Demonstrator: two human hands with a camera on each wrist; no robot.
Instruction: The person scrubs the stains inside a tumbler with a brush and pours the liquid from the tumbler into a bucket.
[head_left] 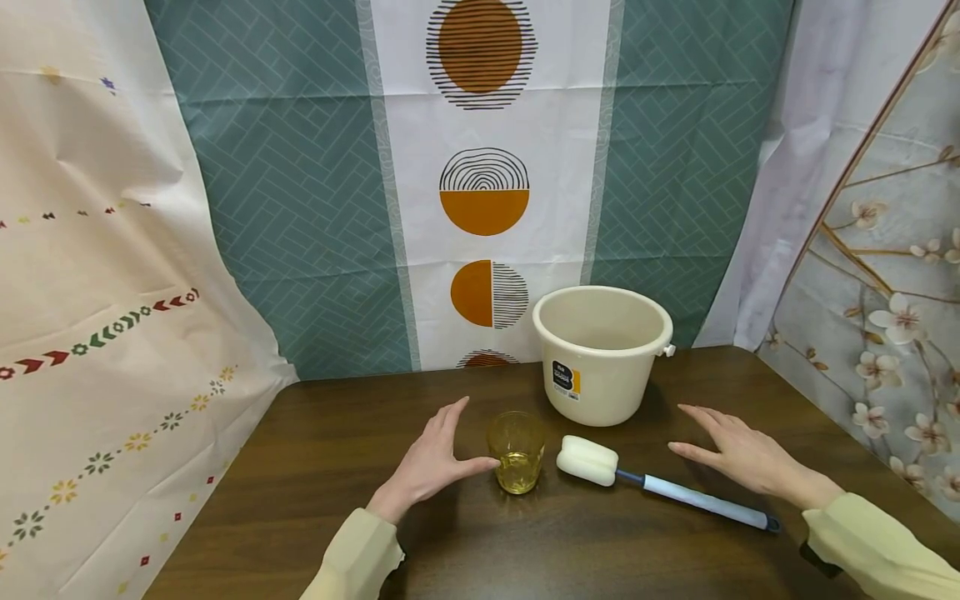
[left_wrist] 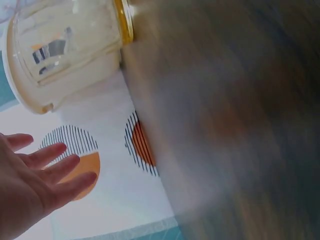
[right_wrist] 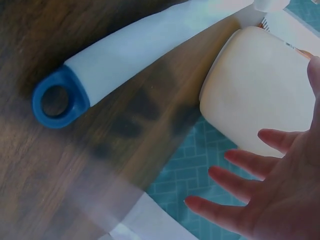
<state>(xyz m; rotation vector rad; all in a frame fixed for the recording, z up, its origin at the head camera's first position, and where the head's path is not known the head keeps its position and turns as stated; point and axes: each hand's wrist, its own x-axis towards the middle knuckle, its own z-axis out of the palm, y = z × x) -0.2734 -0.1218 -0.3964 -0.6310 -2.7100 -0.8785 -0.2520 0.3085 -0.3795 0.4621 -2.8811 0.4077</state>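
An amber see-through glass (head_left: 517, 454) stands upright on the table. My left hand (head_left: 431, 462) is just left of it, fingers spread; the thumb tip overlaps the glass's edge in the head view, and I cannot tell whether it touches. In the left wrist view the glass (left_wrist: 65, 50) shows beyond the fingers of my left hand (left_wrist: 35, 185). A bottle brush with a cream sponge head (head_left: 587, 461) and pale blue handle (head_left: 705, 502) lies right of the glass. Above and beyond its handle hovers my right hand (head_left: 750, 458), fingers extended, holding nothing. The handle's blue loop (right_wrist: 60, 97) shows in the right wrist view.
A cream bucket (head_left: 600, 367) with a label stands behind the brush, near the back edge of the dark wooden table (head_left: 315, 467). Patterned cloths hang behind, such as the green and white one (head_left: 292, 208), and along both sides.
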